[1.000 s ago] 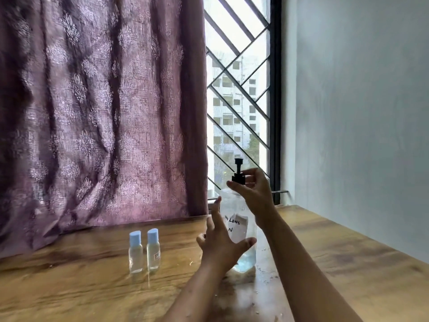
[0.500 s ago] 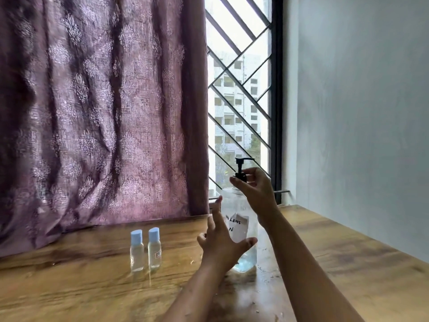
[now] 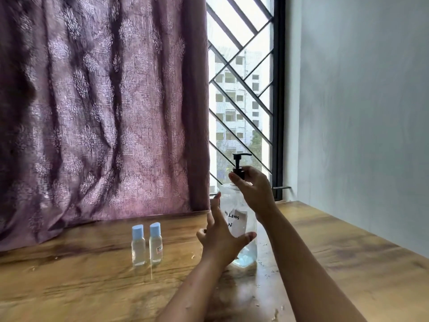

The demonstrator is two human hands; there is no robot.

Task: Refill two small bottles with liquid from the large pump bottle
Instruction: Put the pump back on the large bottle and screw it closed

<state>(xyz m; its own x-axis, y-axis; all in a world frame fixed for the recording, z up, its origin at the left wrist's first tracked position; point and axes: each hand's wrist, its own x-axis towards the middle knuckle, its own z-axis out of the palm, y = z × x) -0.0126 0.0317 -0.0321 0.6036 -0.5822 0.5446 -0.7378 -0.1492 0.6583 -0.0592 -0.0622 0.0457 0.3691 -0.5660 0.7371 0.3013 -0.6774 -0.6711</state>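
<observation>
The large clear pump bottle [image 3: 241, 219] stands upright on the wooden table [image 3: 92, 287], with a white handwritten label and a little bluish liquid at its bottom. My left hand [image 3: 220, 240] wraps around its body from the left. My right hand [image 3: 253, 189] grips the collar of the black pump head [image 3: 239, 163], whose nozzle points right. Two small clear bottles with light blue caps, one on the left [image 3: 138, 245] and one on the right [image 3: 155, 242], stand side by side, capped, to the left of my hands.
A purple patterned curtain [image 3: 104, 112] hangs behind the table on the left. A window with a black diagonal grille [image 3: 241, 89] is behind the pump bottle. A pale wall [image 3: 359, 112] runs along the table's right side. Small crumbs lie near the bottle.
The pump head has turned under my right hand: its nozzle faced the camera a second ago and points right now. My left hand has stayed on the bottle's body.
</observation>
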